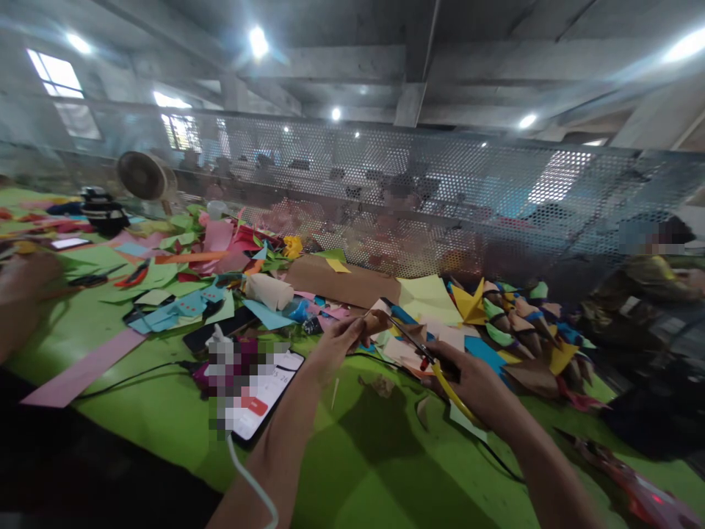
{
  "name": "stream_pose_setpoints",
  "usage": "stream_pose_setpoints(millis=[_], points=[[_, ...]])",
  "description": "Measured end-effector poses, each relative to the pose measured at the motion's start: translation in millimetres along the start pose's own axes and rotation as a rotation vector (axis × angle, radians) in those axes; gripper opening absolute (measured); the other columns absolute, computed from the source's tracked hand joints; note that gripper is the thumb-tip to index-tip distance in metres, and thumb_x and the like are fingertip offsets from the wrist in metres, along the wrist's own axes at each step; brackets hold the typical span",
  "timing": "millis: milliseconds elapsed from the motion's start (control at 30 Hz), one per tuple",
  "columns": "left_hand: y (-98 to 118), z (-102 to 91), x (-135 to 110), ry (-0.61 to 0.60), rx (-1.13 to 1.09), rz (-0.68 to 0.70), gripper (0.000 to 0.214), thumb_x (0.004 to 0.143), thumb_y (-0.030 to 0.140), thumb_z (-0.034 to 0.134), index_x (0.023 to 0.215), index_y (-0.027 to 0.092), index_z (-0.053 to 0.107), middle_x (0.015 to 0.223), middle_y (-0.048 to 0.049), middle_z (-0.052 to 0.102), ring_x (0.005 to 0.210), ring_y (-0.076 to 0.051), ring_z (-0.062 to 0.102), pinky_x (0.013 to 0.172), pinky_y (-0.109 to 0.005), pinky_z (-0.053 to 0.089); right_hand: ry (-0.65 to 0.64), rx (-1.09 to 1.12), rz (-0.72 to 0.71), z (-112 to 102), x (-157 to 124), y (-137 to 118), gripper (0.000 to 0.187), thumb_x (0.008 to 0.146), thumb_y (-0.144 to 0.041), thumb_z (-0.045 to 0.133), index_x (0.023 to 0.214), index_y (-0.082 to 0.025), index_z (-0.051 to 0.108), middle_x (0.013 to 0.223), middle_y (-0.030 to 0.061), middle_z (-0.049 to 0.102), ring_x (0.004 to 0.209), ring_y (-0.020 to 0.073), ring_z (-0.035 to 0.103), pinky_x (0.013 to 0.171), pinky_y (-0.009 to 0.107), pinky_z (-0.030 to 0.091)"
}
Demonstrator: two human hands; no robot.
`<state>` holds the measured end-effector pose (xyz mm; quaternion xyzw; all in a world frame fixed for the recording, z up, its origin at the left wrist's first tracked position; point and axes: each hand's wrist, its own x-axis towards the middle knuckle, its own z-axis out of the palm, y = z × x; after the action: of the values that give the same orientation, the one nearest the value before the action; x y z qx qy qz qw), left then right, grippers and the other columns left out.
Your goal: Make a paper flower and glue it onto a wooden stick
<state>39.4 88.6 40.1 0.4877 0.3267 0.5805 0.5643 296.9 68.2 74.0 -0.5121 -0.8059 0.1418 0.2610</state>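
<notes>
Close by, left of the left fingers (352,330), a lit phone (263,402) lies on the green counter (330,481). Those fingers pinch a small brown piece (377,321); the right fingers (443,354) grip yellow-handled scissors (440,378), blades pointing at it. Beyond them lies a brown sheet (341,283), then a perforated screen (330,173).

On my green work surface (165,408), near the front edge, lies a black-edged rectangular phone (267,397) with a lit screen, a white cable (250,479) at its lower end. By the near right corner I see a reddish tool (628,477) with a glowing red light. Toward the far left corner is a round-headed fan (139,176). Beyond the far edge a grey perforated metal screen (341,165) rises beneath white ceiling lamps (258,42).
</notes>
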Motion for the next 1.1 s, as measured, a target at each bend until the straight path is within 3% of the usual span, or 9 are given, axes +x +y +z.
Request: stream_pose_setpoints(millis=[367,533,700,1100], points=[[-2.1,-0.3,-0.7,0.059,-0.024,-0.005,0.056,0.068,0.069,0.072,0.073,0.013,0.068,0.059,-0.0006,0.057,0.056,-0.01,0.05,0.054,-0.022,0.037,-0.028,0.121,0.011,4.1,1.2,12.8,0.046,0.078,-0.044,0.07,0.118,-0.02,0.073,0.105,0.0077,0.078,0.092,0.0305,0.072,0.079,0.035,0.056],[-2.0,0.0,-1.7,0.049,-0.017,-0.027,0.057,0.072,0.071,0.068,0.072,0.014,0.068,0.06,-0.0013,0.059,0.056,-0.01,0.047,0.056,-0.023,0.036,-0.019,0.027,0.001,-1.8,-0.5,2.8,0.046,0.075,-0.043,0.07,0.115,-0.021,0.073,0.096,0.0065,0.079,0.082,0.027,0.071,0.071,0.032,0.055],[-0.2,1.2,-3.4,0.069,-0.01,-0.036,0.057,0.075,0.071,0.064,0.068,0.014,0.066,0.059,-0.0003,0.055,0.057,-0.01,0.044,0.056,-0.024,0.033,-0.079,0.021,-0.012,-4.9,-1.3,-4.0,0.05,0.078,-0.046,0.068,0.122,-0.022,0.068,0.1,0.0076,0.076,0.086,0.027,0.07,0.074,0.033,0.054],[-7.8,0.1,-0.4,0.085,-0.046,-0.08,0.054,0.068,0.069,0.072,0.069,0.015,0.069,0.058,-0.0011,0.059,0.055,-0.012,0.049,0.054,-0.024,0.035,-0.048,0.093,0.019,-2.3,-0.3,-0.5,0.042,0.076,-0.041,0.071,0.114,-0.022,0.074,0.097,0.0054,0.078,0.083,0.0258,0.07,0.073,0.03,0.053]])
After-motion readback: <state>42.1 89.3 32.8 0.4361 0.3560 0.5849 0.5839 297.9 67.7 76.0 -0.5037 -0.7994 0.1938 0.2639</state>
